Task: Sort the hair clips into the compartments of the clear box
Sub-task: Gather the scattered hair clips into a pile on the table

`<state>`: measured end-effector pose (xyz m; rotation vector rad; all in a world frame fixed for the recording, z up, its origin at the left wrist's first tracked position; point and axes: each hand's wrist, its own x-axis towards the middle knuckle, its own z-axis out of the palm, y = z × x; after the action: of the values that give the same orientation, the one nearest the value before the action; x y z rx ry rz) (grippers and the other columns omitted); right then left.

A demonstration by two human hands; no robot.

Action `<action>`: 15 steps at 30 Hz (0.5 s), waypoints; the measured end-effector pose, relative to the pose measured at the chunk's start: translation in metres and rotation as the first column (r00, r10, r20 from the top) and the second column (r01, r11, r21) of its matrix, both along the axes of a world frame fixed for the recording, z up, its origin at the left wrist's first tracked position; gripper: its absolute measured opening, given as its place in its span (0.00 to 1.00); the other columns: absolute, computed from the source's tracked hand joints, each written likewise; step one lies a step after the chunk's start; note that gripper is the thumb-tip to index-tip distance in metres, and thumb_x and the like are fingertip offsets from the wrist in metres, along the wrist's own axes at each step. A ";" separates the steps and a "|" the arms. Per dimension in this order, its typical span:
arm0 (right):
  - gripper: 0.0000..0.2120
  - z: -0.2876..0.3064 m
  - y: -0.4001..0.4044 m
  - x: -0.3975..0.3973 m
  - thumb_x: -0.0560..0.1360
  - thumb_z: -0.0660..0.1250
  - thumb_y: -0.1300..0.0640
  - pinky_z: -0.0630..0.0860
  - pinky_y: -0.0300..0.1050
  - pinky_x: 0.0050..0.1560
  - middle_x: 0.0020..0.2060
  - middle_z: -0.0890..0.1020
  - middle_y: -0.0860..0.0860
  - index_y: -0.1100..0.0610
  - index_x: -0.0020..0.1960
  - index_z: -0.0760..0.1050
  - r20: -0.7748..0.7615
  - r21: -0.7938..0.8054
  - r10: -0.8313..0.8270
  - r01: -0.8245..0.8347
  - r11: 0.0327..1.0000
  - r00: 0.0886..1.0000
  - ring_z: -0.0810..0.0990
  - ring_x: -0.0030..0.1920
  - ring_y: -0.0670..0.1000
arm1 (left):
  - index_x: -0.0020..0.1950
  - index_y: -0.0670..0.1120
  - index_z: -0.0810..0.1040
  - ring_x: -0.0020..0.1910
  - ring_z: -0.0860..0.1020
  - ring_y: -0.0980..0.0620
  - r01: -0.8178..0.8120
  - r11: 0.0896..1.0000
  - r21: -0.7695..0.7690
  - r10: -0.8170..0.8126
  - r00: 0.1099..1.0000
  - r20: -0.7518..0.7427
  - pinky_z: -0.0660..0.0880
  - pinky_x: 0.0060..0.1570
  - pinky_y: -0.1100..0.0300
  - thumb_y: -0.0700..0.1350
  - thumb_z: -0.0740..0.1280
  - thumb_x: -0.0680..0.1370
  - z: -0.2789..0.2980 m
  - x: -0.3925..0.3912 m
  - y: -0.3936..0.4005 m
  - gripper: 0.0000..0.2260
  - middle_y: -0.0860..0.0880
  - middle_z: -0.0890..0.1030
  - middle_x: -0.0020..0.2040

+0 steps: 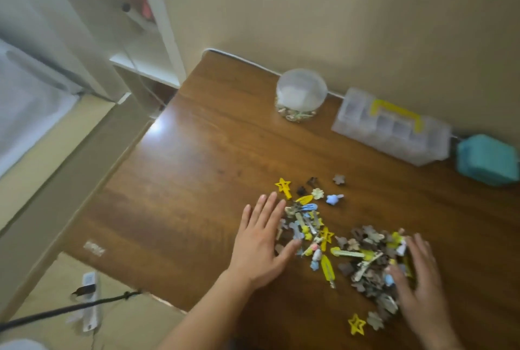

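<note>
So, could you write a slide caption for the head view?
Both hands spread over scattered hair clips; clear box waits closed.

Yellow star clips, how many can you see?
3. One yellow star clip lies at the far edge of the pile, one in the middle between the hands, and one alone at the near edge. More may be buried in the pile.
</note>
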<state>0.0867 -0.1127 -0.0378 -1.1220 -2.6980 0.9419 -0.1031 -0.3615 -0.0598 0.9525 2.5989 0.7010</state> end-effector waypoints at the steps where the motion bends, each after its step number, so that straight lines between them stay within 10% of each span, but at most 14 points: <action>1: 0.42 -0.006 0.001 0.003 0.70 0.49 0.24 0.55 0.64 0.74 0.76 0.56 0.45 0.50 0.75 0.61 -0.031 -0.010 -0.014 0.013 1.000 0.999 0.51 0.77 0.48 | 0.80 0.54 0.51 0.78 0.39 0.58 0.019 1.000 0.023 -0.019 1.000 0.021 0.42 0.76 0.49 0.69 0.49 0.78 0.001 0.004 0.013 0.34 0.57 0.45 0.80; 15: 0.33 -0.022 -0.021 -0.007 0.76 0.52 0.34 0.55 0.62 0.74 0.78 0.53 0.45 0.49 0.77 0.57 -0.076 0.056 0.115 -0.111 0.992 0.991 0.45 0.78 0.47 | 0.79 0.54 0.55 0.79 0.43 0.54 0.257 0.956 0.138 -0.258 0.966 -0.010 0.47 0.76 0.43 0.65 0.54 0.80 0.006 0.045 0.066 0.30 0.56 0.48 0.81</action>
<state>0.0793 -0.1337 -0.0602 -0.9116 -2.7294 0.9051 -0.0581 -0.2955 -0.0539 1.2985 2.3816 0.8192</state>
